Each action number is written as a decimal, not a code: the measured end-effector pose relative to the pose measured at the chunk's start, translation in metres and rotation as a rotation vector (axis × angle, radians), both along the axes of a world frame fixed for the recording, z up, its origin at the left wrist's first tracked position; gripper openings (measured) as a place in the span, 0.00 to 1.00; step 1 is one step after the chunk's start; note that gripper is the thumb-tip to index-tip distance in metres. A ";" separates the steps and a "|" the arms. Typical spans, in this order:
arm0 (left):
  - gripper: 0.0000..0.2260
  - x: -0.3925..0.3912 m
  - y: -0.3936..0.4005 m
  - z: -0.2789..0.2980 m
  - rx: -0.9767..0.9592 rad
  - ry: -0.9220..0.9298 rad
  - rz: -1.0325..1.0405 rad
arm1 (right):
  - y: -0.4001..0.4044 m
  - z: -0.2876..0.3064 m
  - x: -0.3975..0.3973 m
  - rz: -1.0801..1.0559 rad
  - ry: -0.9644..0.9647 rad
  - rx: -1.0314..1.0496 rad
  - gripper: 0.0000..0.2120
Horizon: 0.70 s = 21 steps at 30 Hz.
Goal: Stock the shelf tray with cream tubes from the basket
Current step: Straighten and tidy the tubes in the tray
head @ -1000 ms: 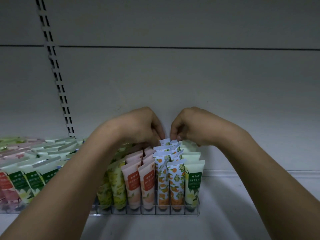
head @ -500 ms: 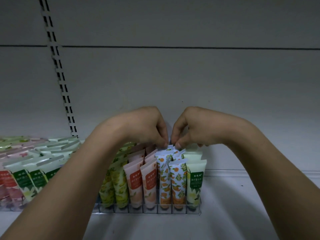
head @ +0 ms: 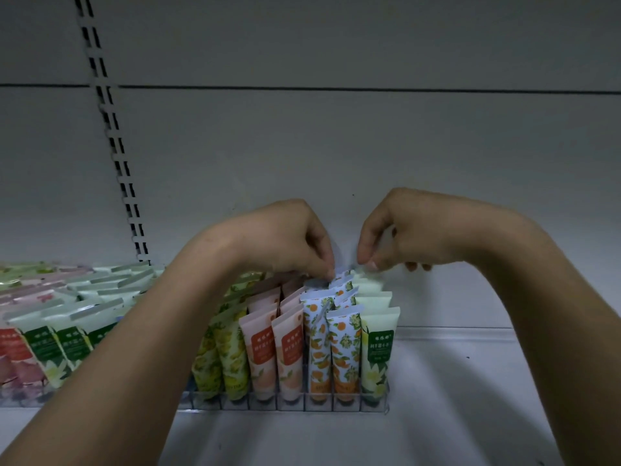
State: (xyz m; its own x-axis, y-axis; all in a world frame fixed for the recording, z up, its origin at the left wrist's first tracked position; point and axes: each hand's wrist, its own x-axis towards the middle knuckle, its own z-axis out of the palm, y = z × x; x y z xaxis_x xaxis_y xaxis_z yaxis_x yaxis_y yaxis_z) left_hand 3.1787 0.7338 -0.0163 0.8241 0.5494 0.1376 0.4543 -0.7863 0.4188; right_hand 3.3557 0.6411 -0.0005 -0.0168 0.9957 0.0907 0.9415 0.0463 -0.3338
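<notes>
A clear shelf tray [head: 336, 402] holds rows of cream tubes standing cap-down: yellow-green, peach, orange-patterned [head: 342, 351] and pale green [head: 378, 351]. My left hand [head: 285, 240] reaches over the tray and its fingertips pinch the top edge of an orange-patterned tube [head: 341, 280] at the back of its row. My right hand [head: 413, 230] hovers just right of it, thumb and forefinger pinched together above the back of the pale green row; whether they hold a tube's edge is unclear. No basket is in view.
A second tray of tubes [head: 50, 331], green, white and pink, fills the shelf to the left. The white back panel with a slotted upright [head: 114, 156] stands close behind. Bare white shelf [head: 470, 381] lies right of the tray.
Both hands have drawn slightly apart and risen a little at the back of the tray. The view has shifted so the tray sits lower and more to the right.
</notes>
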 end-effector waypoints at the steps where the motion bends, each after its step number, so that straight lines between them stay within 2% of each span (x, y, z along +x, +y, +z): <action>1: 0.02 0.001 -0.001 -0.001 0.007 0.000 -0.007 | -0.001 0.000 0.001 -0.008 -0.012 -0.041 0.05; 6: 0.01 0.009 -0.004 -0.006 0.047 0.027 0.006 | 0.003 -0.008 -0.003 -0.008 -0.051 -0.133 0.06; 16: 0.01 0.011 -0.005 -0.006 0.060 0.021 0.003 | 0.008 -0.011 -0.006 0.013 -0.085 -0.097 0.09; 21: 0.01 0.005 -0.006 0.000 0.068 0.011 0.010 | 0.004 -0.008 -0.007 0.022 -0.034 -0.058 0.06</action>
State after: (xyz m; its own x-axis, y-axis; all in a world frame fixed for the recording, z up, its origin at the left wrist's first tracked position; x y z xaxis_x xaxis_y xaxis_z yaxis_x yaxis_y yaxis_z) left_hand 3.1837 0.7278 -0.0164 0.8202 0.5474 0.1658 0.4666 -0.8081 0.3595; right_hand 3.3483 0.6455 -0.0084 -0.0408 0.9987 0.0319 0.9512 0.0486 -0.3047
